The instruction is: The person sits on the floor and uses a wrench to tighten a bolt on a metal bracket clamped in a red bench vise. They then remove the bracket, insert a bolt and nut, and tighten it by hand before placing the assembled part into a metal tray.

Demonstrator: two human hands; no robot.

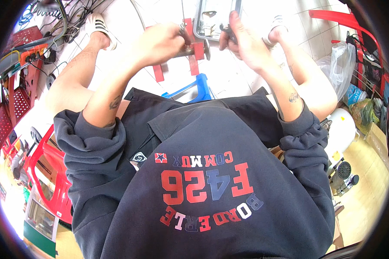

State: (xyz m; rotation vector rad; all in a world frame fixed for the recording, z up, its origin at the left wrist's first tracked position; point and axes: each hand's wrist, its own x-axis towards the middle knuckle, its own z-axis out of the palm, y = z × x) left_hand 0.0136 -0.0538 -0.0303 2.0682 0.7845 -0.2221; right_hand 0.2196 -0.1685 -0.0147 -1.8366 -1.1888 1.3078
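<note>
My left hand [162, 43] is closed at a red metal stand [197, 51], its fingers curled around a dark metal part whose kind I cannot make out. From beside that hand a horizontal shaft [186, 52] runs across the stand to a round disc [208, 50] on the right. My right hand [246, 45] is raised to the right of the disc, apart from it. Its fingers are wrapped round a small dark metal tool [229, 32], mostly hidden by the hand, with the thumb pointing up.
A grey metal tray [197, 32] with small parts lies beyond my hands. The blue plastic stool [203, 88] is between my legs. Cables [69, 26] and a red perforated rack [19, 103] crowd the left. On the right are a clear plastic bag [339, 69] and a white tank [341, 129].
</note>
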